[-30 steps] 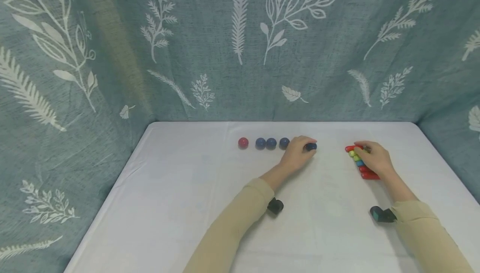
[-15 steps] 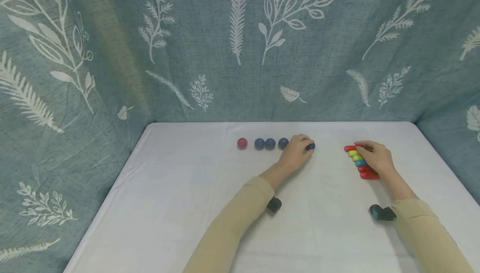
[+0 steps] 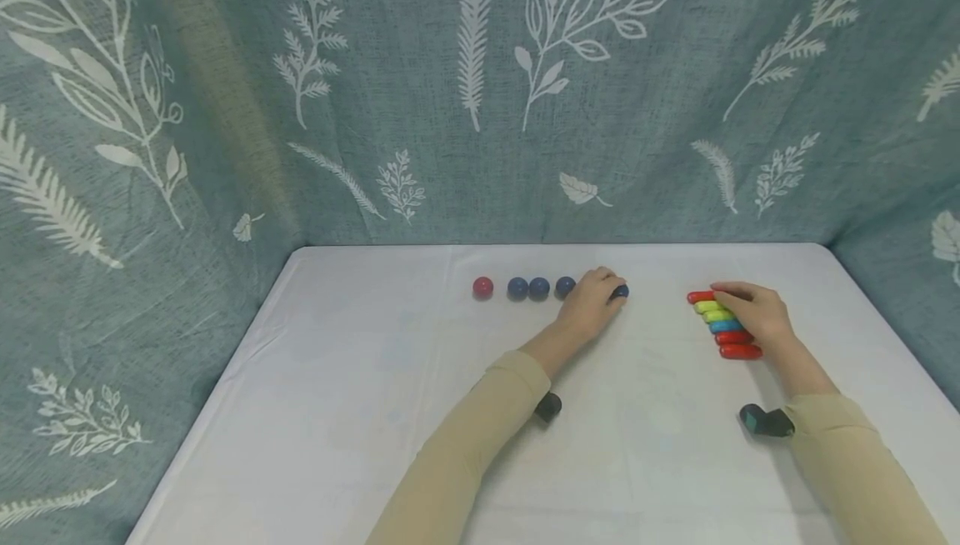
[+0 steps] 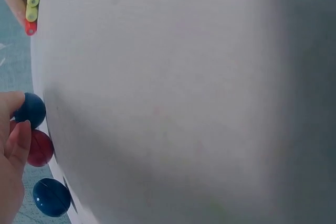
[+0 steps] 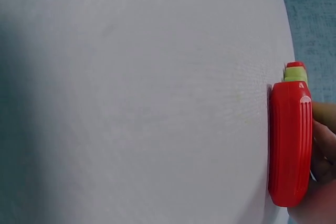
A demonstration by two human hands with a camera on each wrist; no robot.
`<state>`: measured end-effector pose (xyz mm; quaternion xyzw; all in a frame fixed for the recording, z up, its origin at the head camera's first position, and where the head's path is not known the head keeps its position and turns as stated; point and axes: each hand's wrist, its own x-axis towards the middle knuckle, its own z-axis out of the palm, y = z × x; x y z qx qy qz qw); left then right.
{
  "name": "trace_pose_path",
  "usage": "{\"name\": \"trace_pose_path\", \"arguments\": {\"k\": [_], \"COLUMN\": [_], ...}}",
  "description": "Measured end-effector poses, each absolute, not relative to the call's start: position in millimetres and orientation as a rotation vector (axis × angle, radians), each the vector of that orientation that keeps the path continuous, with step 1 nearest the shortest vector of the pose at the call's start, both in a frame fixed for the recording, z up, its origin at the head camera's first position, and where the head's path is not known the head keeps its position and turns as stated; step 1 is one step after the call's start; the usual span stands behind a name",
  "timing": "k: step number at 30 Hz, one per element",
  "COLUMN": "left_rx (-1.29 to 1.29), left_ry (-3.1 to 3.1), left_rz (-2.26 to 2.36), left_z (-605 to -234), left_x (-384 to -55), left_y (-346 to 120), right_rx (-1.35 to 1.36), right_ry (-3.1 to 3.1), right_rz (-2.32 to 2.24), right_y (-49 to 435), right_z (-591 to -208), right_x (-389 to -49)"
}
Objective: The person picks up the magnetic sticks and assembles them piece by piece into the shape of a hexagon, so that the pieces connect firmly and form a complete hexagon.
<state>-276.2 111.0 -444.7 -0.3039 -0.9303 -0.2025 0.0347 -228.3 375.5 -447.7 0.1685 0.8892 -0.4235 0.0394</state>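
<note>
In the head view, my left hand (image 3: 587,309) pinches a dark blue ball (image 3: 620,291) at the right end of a row of balls. The left wrist view shows this blue ball (image 4: 33,112) between thumb and fingers, a red ball (image 4: 41,149) beside it and another blue ball (image 4: 52,198) beyond. That red ball is hidden by the hand in the head view. My right hand (image 3: 761,316) pinches the right part of the farthest red plastic piece (image 3: 701,297), part of a stack of red, yellow and blue pieces. A ribbed red piece (image 5: 290,145) fills the near end in the right wrist view.
Left along the row are blue balls (image 3: 517,288) and, at the end, a red ball (image 3: 483,287). Everything lies on a white-covered table (image 3: 360,412) near its far edge, with a green leaf-patterned curtain (image 3: 420,95) behind. Black wrist cameras (image 3: 767,421) hang by both sleeves.
My right hand has shifted slightly right, so more of the coloured pieces shows. The left hand stays at the blue ball. The head view has shifted a little.
</note>
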Motion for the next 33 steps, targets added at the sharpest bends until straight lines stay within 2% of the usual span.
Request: {"name": "trace_pose_path", "arguments": {"k": [14,24,33], "left_rx": [-0.961,-1.074,-1.069], "left_ry": [-2.855,-2.861,-2.902], "left_rz": [-0.586,-0.589,-0.958], "left_z": [-445.9,-444.3,-449.8], "left_x": [-274.2,-267.6,-260.5], "left_y": [112.0,105.1,90.1], "right_rx": [0.459,0.449,0.430], "right_ry": [2.691,2.684,2.686], "right_rz": [-1.325,-1.321,-1.302], "right_y": [380.2,380.1,378.3], "right_z": [-451.3,-449.7,-447.8], "right_x": [-230.3,-231.0,-228.2]}}
